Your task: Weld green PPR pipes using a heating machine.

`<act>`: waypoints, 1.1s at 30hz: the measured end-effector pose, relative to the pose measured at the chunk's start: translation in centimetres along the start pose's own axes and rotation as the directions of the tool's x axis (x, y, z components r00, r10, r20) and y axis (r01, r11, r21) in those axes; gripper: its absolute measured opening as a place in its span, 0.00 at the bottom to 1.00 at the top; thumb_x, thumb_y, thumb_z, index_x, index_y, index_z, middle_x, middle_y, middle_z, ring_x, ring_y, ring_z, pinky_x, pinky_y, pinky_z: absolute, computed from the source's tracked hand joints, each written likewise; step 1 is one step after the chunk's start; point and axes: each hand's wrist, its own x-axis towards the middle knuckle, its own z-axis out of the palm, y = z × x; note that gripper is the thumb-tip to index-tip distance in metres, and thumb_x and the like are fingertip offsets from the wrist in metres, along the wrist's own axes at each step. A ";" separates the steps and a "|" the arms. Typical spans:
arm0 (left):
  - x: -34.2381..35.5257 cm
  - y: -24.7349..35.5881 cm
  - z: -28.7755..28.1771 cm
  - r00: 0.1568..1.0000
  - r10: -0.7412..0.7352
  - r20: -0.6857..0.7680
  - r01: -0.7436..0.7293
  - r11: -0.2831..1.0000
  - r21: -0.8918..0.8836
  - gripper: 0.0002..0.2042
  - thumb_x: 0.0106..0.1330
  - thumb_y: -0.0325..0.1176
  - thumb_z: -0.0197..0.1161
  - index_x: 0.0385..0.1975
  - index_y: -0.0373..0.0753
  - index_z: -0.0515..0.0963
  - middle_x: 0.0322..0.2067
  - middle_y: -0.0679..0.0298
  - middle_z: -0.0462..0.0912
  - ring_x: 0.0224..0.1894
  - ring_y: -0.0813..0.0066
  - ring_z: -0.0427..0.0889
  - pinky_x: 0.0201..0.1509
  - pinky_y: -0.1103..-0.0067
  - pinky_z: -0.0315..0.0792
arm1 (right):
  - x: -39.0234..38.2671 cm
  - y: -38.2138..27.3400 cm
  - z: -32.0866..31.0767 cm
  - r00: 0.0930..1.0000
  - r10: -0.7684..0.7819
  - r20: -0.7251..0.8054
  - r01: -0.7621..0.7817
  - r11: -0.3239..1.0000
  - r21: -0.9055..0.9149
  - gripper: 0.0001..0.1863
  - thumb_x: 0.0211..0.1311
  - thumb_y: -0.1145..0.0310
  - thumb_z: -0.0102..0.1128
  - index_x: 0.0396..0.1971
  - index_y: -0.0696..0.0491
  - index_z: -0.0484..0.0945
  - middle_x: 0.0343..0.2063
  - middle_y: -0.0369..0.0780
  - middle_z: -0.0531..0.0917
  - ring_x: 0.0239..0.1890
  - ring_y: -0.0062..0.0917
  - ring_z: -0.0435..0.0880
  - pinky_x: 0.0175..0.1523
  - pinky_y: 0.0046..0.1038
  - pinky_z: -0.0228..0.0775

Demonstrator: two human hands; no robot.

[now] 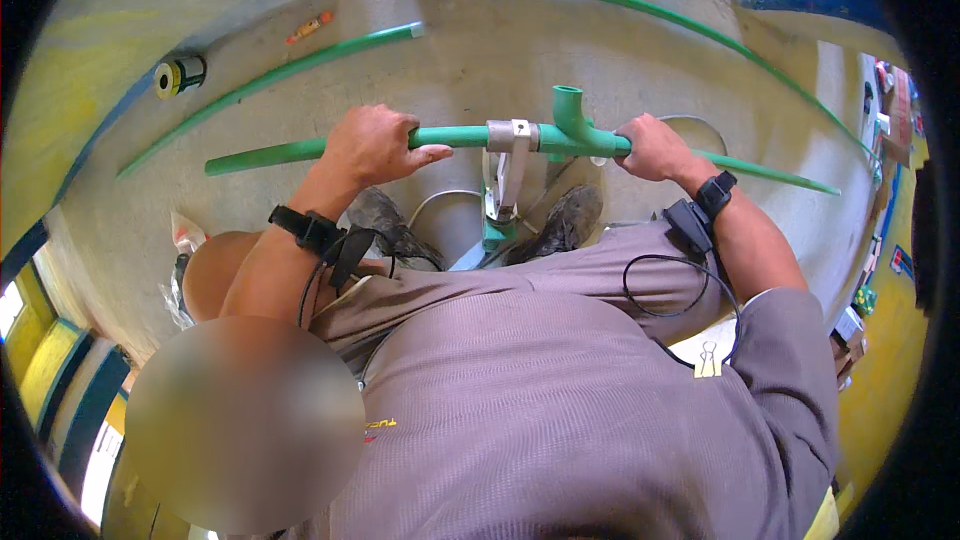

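My left hand (372, 146) is closed around a green plastic pipe (268, 154) that runs out to the left. In the middle, the pipe's end meets the grey metal sleeve (500, 136) of a pipe fusion welder (507, 180), which stands upright between my feet. On the sleeve's other side sits a green tee fitting (570, 140) with an elbow (567, 105) rising from it. My right hand (655, 147) wraps round the fitting's right end, where another green pipe (780, 174) sticks out to the right. My fingers hide the exact grip there.
Two long green pipes lie on the floor, one far left (300, 64), one far right (650, 8). A spool (180, 77) and a small orange tube (310, 27) lie at the left. My shoes (572, 220) flank the welder's base. Assorted items line the right wall.
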 end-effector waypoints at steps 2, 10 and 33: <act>-0.1 0.2 -0.3 1.000 -0.011 0.010 0.011 1.000 0.012 0.27 0.54 0.63 0.64 0.19 0.39 0.81 0.14 0.52 0.77 0.20 0.51 0.78 0.28 0.62 0.73 | -0.2 -0.2 -0.2 0.999 -0.040 0.000 0.040 0.999 -0.012 0.09 0.48 0.67 0.62 0.24 0.58 0.83 0.25 0.55 0.81 0.29 0.48 0.82 0.39 0.43 0.76; 0.1 0.2 -0.2 1.000 -0.014 0.018 0.014 1.000 -0.004 0.28 0.55 0.63 0.63 0.19 0.39 0.81 0.14 0.52 0.77 0.20 0.50 0.78 0.28 0.62 0.73 | 0.0 0.2 1.1 0.996 0.018 -0.086 -0.021 0.999 -0.036 0.08 0.47 0.67 0.63 0.24 0.55 0.83 0.23 0.53 0.81 0.28 0.47 0.82 0.38 0.43 0.76; 0.5 0.5 -0.9 0.983 -0.091 0.161 0.091 0.996 0.008 0.32 0.56 0.68 0.57 0.22 0.39 0.84 0.19 0.51 0.79 0.25 0.51 0.80 0.30 0.61 0.75 | -0.7 -0.2 2.1 0.970 -0.022 -0.244 0.003 0.997 -0.075 0.05 0.46 0.67 0.63 0.22 0.51 0.82 0.22 0.49 0.82 0.30 0.46 0.82 0.37 0.45 0.75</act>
